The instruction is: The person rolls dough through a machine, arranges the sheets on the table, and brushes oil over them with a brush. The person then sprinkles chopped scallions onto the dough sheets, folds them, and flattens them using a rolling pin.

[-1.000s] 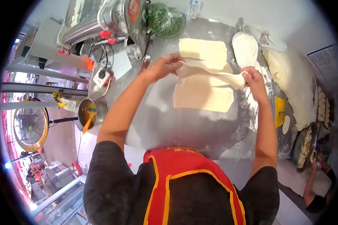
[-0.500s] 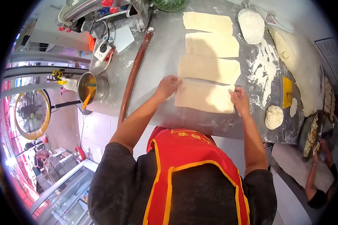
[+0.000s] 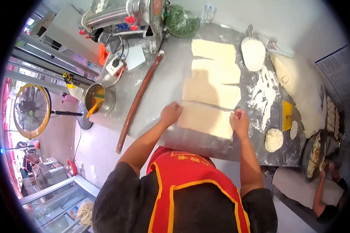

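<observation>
Nearest me lies a flat dough sheet (image 3: 206, 121), pale and rectangular. My left hand (image 3: 171, 113) pinches its upper left corner, fingers closed. At the right end, my right hand (image 3: 240, 122) has its fingers closed on the sheet's edge. Just beyond, a second dough sheet (image 3: 212, 94) lies close along its far edge. Two more, a third sheet (image 3: 216, 71) and a farthest sheet (image 3: 214, 50), continue the row up the grey table (image 3: 163, 87).
A long wooden rolling pin (image 3: 140, 101) lies left, near a metal pot (image 3: 109, 101) and a dough-rolling machine (image 3: 116, 17). On the right are a flour scoop (image 3: 253, 54), a dough ball (image 3: 274, 140), a yellow scraper (image 3: 287, 115) and a large dough mass (image 3: 299, 83). A co-worker's hands (image 3: 326, 170) are at a filling bowl (image 3: 315, 155).
The head view has shifted, so the table appears lower and more of the wall shows. Both my hands remain at the nearest sheet's ends. The co-worker's hands have moved slightly.
</observation>
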A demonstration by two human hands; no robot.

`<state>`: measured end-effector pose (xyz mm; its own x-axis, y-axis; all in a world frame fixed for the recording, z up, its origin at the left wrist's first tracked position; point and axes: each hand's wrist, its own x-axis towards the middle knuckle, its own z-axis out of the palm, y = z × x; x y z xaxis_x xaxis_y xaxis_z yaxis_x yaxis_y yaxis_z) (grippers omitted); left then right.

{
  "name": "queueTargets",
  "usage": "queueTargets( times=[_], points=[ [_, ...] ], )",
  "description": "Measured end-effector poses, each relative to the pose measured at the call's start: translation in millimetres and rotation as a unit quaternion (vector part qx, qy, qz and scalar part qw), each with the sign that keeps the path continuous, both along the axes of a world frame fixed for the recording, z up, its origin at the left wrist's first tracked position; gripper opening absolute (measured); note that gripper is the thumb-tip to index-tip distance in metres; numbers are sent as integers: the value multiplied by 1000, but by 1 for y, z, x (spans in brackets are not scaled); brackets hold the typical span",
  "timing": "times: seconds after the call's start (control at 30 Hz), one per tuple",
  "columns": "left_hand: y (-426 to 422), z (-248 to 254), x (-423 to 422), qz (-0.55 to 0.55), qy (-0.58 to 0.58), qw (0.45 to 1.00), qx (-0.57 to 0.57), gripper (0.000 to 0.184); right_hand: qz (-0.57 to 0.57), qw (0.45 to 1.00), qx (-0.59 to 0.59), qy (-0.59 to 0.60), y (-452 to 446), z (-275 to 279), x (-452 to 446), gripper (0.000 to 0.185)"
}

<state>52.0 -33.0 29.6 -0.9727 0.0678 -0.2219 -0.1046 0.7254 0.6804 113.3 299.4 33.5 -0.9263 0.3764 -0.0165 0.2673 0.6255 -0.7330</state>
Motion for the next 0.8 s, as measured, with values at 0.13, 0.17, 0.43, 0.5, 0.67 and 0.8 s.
queueTargets(
  times=[0.13, 0.17, 0.43, 0.5, 0.67, 0.8],
  points=[
    [-21, 0, -8, 40, 86, 995, -42, 27, -6, 999, -11, 35, 14, -3, -30, 28],
    [-29, -6, -13, 33, 131, 990, -35, 26, -15, 998, -9, 52, 18, 1, -39, 28],
    [-33, -21, -65, 6, 281, 959, -42, 30, -68, 990, -123, 16, 54, 20, -131, 28],
    [-33, -26, -67, 10, 288, 956, -55, 30, -40, 990, -126, 41, 50, 23, -167, 28],
    [-29, -15, -70, 7, 248, 966, -71, 29, 36, 990, -41, 133, 21, 22, -291, 26],
    [-29, -14, -72, 18, 264, 962, -62, 30, 52, 988, 52, 139, -18, 71, -387, 26]
  ],
)
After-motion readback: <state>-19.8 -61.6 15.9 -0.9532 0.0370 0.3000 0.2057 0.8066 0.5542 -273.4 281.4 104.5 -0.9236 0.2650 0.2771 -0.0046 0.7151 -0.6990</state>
